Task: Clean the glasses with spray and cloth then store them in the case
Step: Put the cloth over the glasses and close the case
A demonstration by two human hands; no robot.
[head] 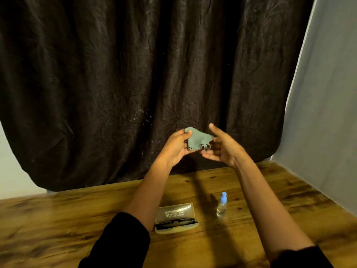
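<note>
Left hand (pixel 174 149) pinching grey-green cloth (pixel 197 141), right hand (pixel 222 147) spread beside it, glasses (pixel 175 223) lying left-to-right in case (pixel 174 210)

wooden table (pixel 77 219), dark curtain (pixel 116 74), grey wall (pixel 324 113)

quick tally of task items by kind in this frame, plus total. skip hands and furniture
Cloth: 1
Case: 1, open
Glasses: 1, lying in the case
Spray bottle: 1, upright
Total: 4
</note>
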